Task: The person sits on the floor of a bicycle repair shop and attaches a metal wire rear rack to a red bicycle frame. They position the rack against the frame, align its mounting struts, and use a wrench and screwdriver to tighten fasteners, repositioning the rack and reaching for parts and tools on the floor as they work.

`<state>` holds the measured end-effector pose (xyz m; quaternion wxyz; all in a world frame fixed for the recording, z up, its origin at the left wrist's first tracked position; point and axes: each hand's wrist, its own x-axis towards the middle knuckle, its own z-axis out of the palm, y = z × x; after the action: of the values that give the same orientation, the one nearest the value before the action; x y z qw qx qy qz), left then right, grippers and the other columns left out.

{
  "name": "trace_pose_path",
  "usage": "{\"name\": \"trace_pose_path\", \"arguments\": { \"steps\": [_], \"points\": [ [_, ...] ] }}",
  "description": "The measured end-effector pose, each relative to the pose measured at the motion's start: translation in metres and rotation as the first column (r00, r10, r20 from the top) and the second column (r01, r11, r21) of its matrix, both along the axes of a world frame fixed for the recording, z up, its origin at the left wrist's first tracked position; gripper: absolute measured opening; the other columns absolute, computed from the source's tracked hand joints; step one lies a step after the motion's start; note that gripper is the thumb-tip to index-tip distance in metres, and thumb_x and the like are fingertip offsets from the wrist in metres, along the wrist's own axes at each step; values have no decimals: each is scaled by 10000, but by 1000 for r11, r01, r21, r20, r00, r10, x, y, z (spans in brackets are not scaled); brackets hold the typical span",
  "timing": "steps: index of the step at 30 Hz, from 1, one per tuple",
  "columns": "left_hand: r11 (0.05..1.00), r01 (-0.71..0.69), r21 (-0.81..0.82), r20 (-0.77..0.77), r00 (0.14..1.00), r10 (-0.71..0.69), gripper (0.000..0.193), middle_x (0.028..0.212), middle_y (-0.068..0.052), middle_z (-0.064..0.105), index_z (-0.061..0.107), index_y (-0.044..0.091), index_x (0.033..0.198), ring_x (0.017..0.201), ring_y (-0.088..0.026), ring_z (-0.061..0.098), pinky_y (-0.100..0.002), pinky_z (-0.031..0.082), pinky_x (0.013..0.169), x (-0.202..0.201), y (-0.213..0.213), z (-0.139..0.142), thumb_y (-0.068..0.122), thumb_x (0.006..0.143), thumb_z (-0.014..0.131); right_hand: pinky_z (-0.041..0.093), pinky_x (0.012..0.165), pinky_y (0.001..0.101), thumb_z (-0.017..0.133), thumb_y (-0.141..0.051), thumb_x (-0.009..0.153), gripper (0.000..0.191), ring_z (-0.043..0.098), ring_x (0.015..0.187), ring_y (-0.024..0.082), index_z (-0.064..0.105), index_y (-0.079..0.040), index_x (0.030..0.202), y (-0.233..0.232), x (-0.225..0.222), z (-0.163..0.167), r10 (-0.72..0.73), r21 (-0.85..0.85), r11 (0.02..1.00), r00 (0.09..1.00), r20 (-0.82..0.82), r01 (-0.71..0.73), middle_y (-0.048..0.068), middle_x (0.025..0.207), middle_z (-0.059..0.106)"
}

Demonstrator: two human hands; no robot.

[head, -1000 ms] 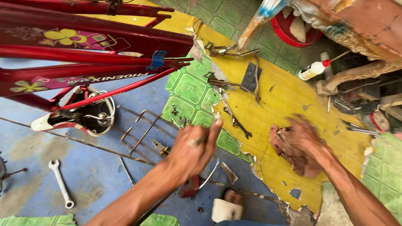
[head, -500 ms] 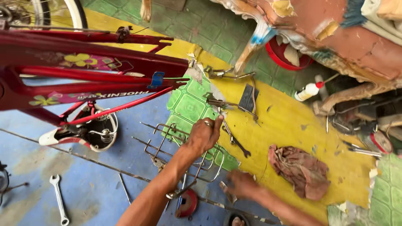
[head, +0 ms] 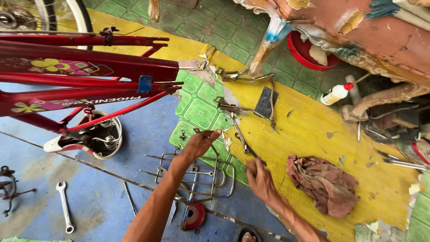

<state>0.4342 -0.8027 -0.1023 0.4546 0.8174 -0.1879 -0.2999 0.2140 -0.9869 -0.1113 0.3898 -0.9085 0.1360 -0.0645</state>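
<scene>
The left hand (head: 199,144) pinches a thin bent metal rod (head: 207,133) above the grey wire bicycle rack (head: 197,172) on the blue floor. The right hand (head: 260,179) curls its fingers round a long dark metal tool (head: 244,143), which points up and away across the yellow floor.

A red bicycle frame (head: 89,67), a spanner (head: 65,207), a crumpled rag (head: 324,183).

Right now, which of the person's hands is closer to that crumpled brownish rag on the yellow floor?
The right hand. It lies just beside the rag, on its left in the picture and not touching it. The left hand is farther off, at the metal bicycle rack.
</scene>
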Motion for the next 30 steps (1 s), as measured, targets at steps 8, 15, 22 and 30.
{"name": "trace_pose_path", "arguments": {
  "steps": [8,15,22,30],
  "points": [
    [918,-306,-253,-274,933,235,512,1236,-123,740,677,49,1274,1147,-231,681,-357,494,1002,-26,77,1,277,821,743,579,696,413,695,-156,855,376,717,789,359,598,-29,1196,30,107,53,228,-43,974,964,139,-224,161,1013,750],
    [982,169,-82,-2,985,-170,438,1131,-123,772,708,36,1176,1030,-218,727,-344,575,906,-74,144,-52,153,755,723,563,628,395,733,-326,948,333,712,723,320,654,-32,1081,70,141,52,253,-38,967,956,150,-250,142,892,743],
    [964,256,-70,-210,941,-265,501,1064,-131,805,779,37,1061,1007,-225,742,-363,559,914,-119,133,-16,462,1009,520,521,515,318,736,-260,942,239,670,557,145,653,-38,970,65,142,51,241,123,961,968,74,-249,94,681,697],
    [903,-291,-315,-520,849,93,688,942,-142,790,744,82,829,996,-249,747,-366,512,990,-110,120,19,637,968,363,532,548,262,697,-182,976,188,635,602,88,659,-9,913,36,123,68,53,443,888,984,167,-123,37,836,774]
  ]
}}
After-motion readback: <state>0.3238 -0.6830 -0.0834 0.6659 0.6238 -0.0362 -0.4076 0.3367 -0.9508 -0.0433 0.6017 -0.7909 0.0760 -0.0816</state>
